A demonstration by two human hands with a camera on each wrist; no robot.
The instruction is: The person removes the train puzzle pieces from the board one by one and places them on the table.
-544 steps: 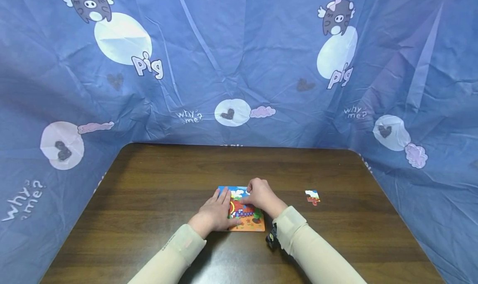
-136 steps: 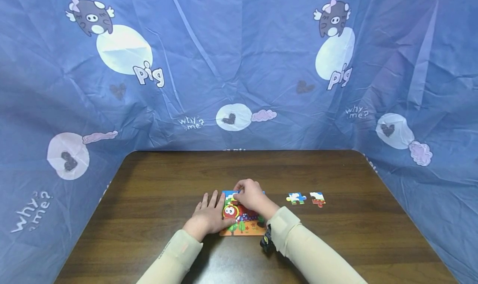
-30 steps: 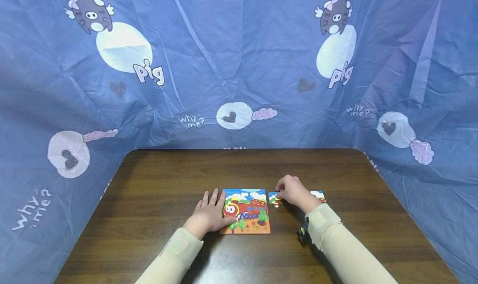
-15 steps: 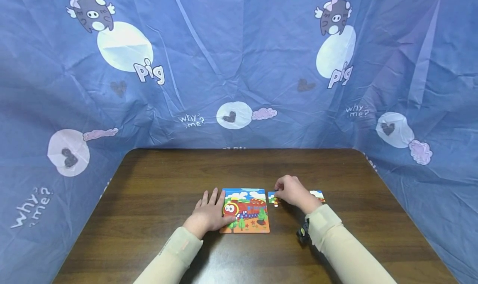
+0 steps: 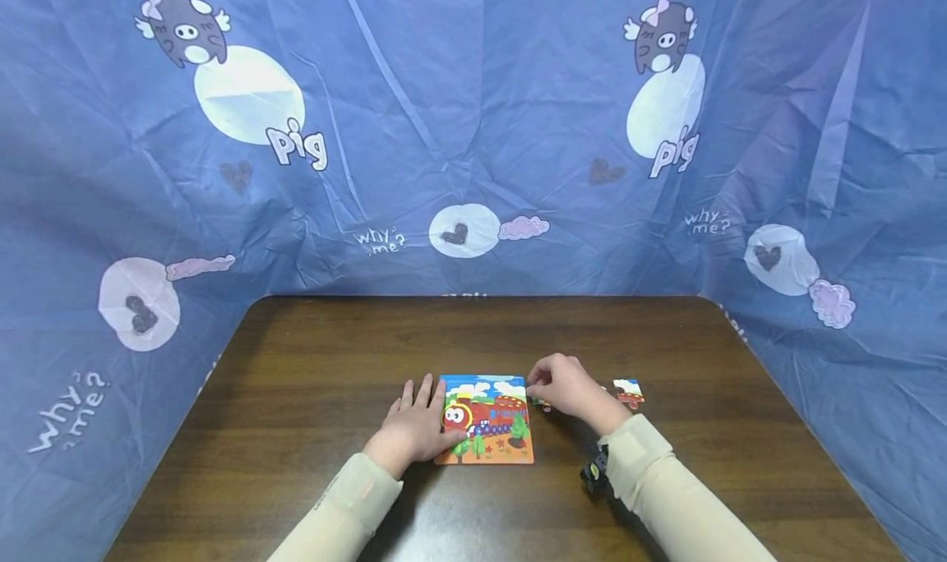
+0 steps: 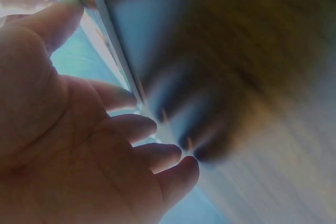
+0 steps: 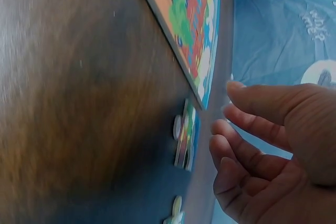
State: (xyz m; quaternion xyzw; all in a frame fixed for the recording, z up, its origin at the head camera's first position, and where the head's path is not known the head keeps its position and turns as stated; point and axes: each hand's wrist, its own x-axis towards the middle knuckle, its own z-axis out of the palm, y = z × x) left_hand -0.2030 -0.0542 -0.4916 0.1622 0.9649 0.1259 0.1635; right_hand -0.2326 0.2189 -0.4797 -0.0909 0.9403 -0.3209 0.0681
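A puzzle board (image 5: 497,444) with a red cartoon train lies mid-table in the head view. My left hand (image 5: 411,432) rests at its left edge with fingers spread, the thumb over the lower left corner. At the board's upper right corner is my right hand (image 5: 570,389), thumb and fingers loosely bent. In the right wrist view a gap shows between its thumb (image 7: 262,98) and fingers, with nothing held. A puzzle piece (image 7: 186,137) lies on the table close beside the board, partly hidden under my right hand in the head view.
A puzzle piece (image 5: 629,393) with white cloud and red lies farther right. Between them, another piece (image 7: 176,217) is mostly covered by my right hand in the head view. The dark wooden table (image 5: 333,340) meets a blue printed cloth (image 5: 473,135) behind.
A puzzle piece now lies just right of the board, where my right hand was setting it. That hand has let go and shifted left towards the board. My left hand has stayed put.
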